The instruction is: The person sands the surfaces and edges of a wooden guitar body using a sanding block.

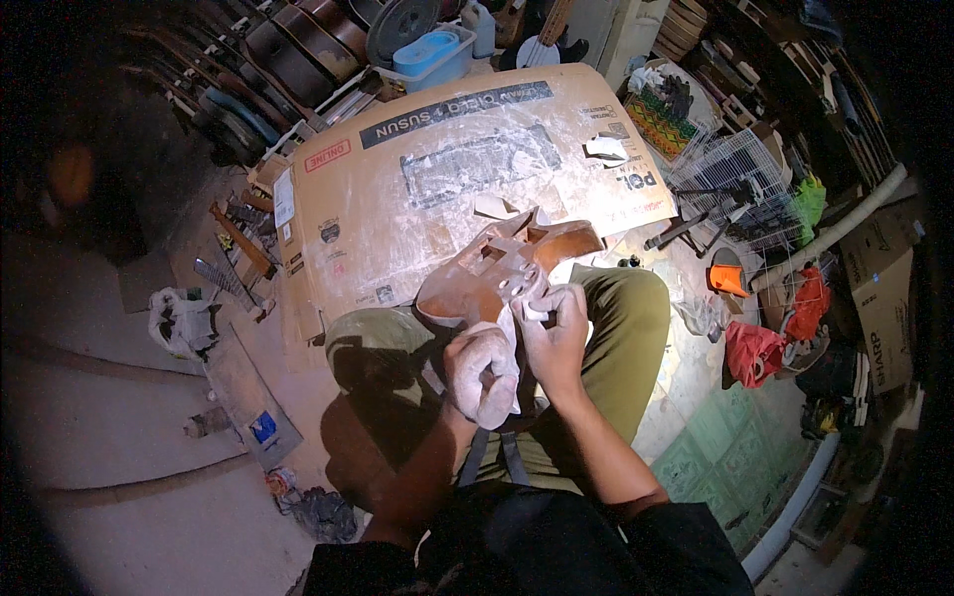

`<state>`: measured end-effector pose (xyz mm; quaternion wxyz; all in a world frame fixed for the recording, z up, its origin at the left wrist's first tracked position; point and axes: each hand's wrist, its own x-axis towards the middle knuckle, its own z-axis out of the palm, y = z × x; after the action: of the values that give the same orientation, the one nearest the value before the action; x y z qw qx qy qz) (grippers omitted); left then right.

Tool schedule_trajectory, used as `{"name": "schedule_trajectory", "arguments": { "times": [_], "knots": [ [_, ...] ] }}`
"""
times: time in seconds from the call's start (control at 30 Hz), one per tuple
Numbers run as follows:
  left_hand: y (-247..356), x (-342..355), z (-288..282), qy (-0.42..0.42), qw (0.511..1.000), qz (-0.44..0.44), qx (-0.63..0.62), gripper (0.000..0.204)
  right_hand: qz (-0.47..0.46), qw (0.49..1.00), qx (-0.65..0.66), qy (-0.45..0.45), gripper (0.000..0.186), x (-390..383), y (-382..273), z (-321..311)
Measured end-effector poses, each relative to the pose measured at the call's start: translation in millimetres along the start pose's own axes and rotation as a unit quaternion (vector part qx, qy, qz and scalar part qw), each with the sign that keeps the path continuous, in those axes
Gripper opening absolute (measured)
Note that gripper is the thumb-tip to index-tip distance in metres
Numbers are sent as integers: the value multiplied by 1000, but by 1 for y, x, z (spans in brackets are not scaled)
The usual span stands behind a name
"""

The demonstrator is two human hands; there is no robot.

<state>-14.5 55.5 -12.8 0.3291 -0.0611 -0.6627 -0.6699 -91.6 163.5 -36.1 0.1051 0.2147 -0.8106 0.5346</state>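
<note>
An electric guitar body [477, 270], brown, dusty and with cut-out cavities, lies across my lap. Over its near edge, my right hand [555, 328] is closed, its fingers pinching a thin white sheet [514, 343] that looks like folded sandpaper or paper. My left hand [482, 375], coated in pale dust, is curled beside it, and the sheet runs down along its fingers. Just how the left fingers grip the sheet is partly hidden. Both hands sit close together between my knees.
A dusty flattened cardboard box [368, 209] covers the floor ahead, with paper scraps [606, 149] on it. Hand tools [238, 243] lie to the left. Guitar bodies [288, 50] and a blue tub [427, 55] stand behind. Wire racks [740, 184] and an orange item [728, 273] are on the right.
</note>
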Motion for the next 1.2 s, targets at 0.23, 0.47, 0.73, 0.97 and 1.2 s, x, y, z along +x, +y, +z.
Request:
{"name": "schedule_trajectory", "arguments": {
  "times": [0.23,0.47,0.73,0.97,1.2],
  "knots": [
    [-8,-6,-4,87,993,-73,-41,25,-9,999,19,48,26,-11,-7,19],
    [-23,-16,-18,67,994,-82,12,20,-22,999,12,45,22,-12,-2,15],
    [-9,6,-18,45,997,-70,-3,15,67,996,25,49,35,-16,-2,22],
    [-8,2,-19,111,985,-134,-2,17,101,992,67,32,50,-8,-12,24],
    [11,19,-14,124,968,-170,-136,17,53,997,25,49,48,-1,-13,30]
  ]
}}
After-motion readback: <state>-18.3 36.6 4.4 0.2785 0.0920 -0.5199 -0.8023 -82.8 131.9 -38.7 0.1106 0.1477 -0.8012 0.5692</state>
